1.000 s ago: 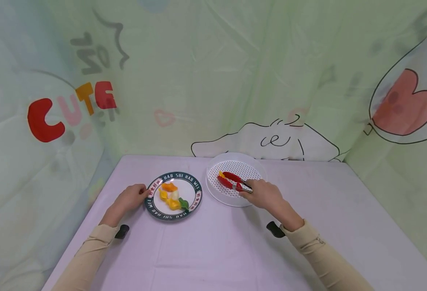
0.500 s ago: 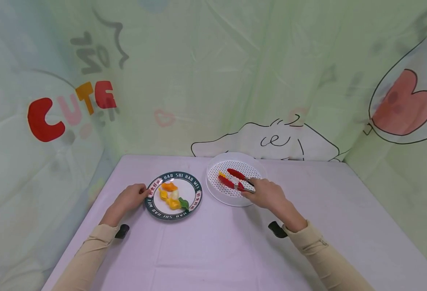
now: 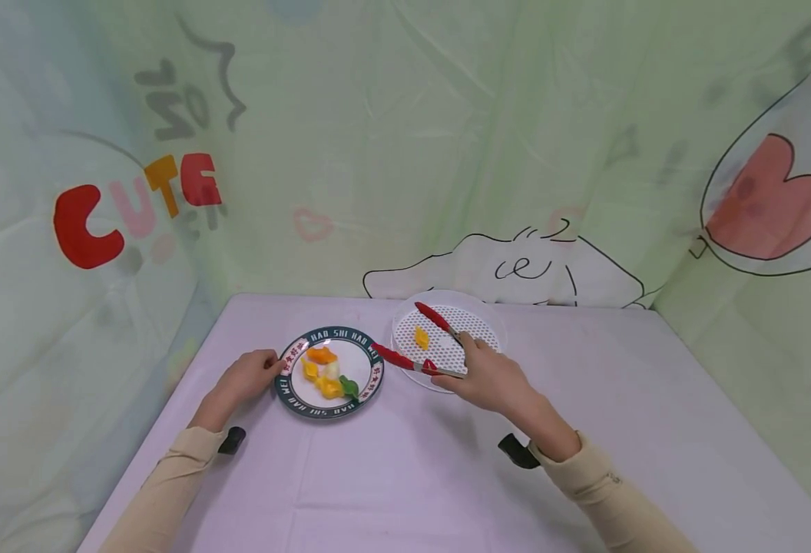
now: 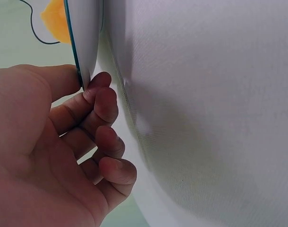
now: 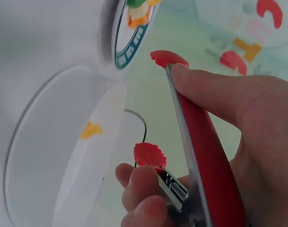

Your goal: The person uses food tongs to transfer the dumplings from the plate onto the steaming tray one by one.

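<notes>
My left hand [image 3: 249, 376] pinches the left rim of a white plate [image 3: 360, 357] with a dark green lettered border; in the left wrist view the thumb lies on top and fingertips curl beneath. Several small yellow, orange, white and green pieces [image 3: 329, 388] lie on the plate. My right hand [image 3: 495, 376] holds red-tipped metal tongs [image 3: 395, 357], their arms spread wide with nothing between them. Under the tongs is a round white steamer tray [image 3: 464, 315] with a perforated base, and one yellow piece [image 3: 422, 338] lies in it.
A pale lilac cloth covers the table [image 3: 378, 476]. Behind it and at both sides hangs a printed green curtain [image 3: 412, 153]. The tray stands near the back edge, just right of the plate.
The tongs have spread apart and lifted off the yellow piece, which stays in the tray. One tip now reaches over the plate's right rim. My left hand has not moved.
</notes>
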Motion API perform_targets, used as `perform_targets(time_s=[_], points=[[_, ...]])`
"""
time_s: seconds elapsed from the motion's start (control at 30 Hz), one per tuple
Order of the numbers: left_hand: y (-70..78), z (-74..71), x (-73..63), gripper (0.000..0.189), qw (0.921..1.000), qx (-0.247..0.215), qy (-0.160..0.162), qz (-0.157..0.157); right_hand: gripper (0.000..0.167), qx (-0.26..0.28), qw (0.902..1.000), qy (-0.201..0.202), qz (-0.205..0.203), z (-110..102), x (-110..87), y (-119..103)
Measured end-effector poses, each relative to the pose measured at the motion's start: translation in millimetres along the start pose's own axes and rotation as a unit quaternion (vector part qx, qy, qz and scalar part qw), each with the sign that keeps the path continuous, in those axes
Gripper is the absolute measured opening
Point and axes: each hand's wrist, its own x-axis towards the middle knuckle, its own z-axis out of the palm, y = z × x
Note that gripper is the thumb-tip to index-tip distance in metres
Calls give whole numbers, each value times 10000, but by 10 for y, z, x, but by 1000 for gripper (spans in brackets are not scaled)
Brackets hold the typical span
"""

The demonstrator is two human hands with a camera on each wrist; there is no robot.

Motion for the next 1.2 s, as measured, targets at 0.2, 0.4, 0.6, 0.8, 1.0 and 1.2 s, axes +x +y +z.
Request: perform_targets(time_s=[0.2,0.4,0.6,0.8,1.0,1.2], points=[[2,-6,7,24,10000,-37,-1,23,98,42,9995,-134,-278,95,-117,-210],[-18,5,29,26,10000,-6,0,-4,80,51,9968,-259,-758,276,-177,-338],[-16,8,36,25,10000,14,-18,-20,55,-47,9914,-235,-1283,358,-209,-415],[-7,5,37,25,10000,28,-3,-15,43,-100,9897,-187,-1417,337,-223,-470],[1,-6,18,25,10000,17,7,29,43,-217,9906,-181,-1336,354,-212,-485],[14,-25,-16,23,9999,25,8,112,49,-232,9924,-228,-1186,375,-199,-488]])
